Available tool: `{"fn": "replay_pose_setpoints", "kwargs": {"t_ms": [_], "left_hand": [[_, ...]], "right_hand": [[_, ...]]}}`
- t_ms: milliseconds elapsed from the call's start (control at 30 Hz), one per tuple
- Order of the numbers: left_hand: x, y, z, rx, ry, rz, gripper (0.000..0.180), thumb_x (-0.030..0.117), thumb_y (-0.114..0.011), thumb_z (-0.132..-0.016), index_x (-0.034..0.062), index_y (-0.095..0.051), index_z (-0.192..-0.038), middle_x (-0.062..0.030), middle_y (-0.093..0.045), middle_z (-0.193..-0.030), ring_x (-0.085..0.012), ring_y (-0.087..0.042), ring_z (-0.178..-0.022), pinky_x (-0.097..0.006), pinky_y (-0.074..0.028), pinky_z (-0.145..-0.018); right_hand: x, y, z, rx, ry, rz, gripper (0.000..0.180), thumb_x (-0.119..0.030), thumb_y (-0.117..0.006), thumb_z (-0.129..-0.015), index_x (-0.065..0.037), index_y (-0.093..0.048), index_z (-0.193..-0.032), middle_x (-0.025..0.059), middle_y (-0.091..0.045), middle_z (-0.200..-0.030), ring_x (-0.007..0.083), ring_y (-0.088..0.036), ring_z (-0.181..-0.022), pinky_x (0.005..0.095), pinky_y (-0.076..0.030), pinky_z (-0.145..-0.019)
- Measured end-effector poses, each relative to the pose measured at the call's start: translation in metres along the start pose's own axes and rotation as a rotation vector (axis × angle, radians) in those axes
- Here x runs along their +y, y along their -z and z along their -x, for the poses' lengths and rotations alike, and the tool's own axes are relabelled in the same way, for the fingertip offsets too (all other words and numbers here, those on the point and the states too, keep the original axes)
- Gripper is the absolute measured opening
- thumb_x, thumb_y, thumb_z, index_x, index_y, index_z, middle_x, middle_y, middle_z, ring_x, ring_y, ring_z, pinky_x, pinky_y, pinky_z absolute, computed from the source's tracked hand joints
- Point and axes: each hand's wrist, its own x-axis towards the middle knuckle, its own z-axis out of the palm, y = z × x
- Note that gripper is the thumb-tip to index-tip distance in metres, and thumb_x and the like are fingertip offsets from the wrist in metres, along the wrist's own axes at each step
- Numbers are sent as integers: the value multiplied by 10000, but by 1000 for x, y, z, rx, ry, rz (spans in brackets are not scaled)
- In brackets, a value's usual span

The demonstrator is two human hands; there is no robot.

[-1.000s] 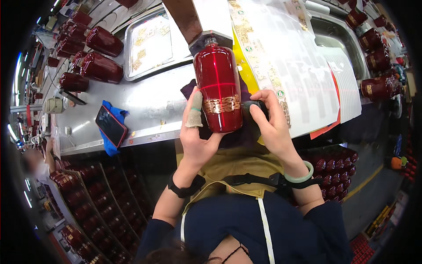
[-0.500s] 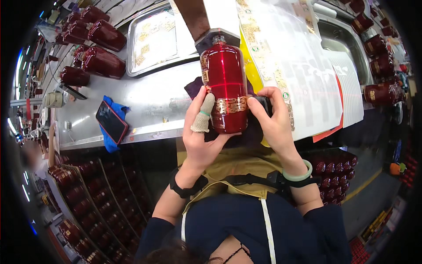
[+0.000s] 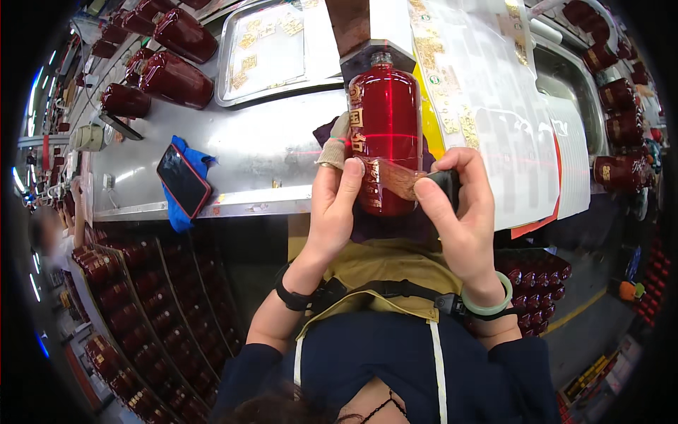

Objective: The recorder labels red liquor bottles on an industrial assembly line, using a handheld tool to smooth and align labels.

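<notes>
A glossy dark red bottle with gold lettering down its left front lies tilted on a dark cloth at the bench edge, its neck pointing away. Red light lines cross it. My left hand is closed on the bottle's left side, thumb on the front; one finger wears a cloth finger cover. In my right hand is what looks like a brush with brown bristles and a dark handle. Its bristles lie across the lower front, near my left thumb.
Left on the metal bench lies a phone on a blue cloth. Behind are a metal tray with gold decals and several red bottles. White sheets with gold decals lie right, before a sink.
The bottle has turned, so gold lettering shows where a gold band was. My left thumb has come to the front. The brush now lies across the bottle; before, it was mostly hidden.
</notes>
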Motion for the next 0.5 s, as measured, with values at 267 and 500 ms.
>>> {"fn": "replay_pose_setpoints", "kwargs": {"t_ms": [267,500], "left_hand": [[-2,-8,-4,54,-9,-58,694,147,-674,-1023,-25,-314,-1591,-141,-495,-1519,-194,-501,-1352,-349,-392,-1149],[-3,-7,-5,60,-23,-53,710,99,-687,-1003,-48,-306,-1584,-155,-480,-1529,-212,-485,-1380,-361,-379,-1166]], "right_hand": [[21,17,-6,111,-23,62,270,-118,-732,-969,-26,-520,-1109,22,-540,-1004,74,-495,-897,239,-439,-813],[32,20,-10,143,-59,137,295,-170,-745,-964,-6,-541,-1100,55,-572,-1020,132,-525,-967,285,-444,-903]]}}
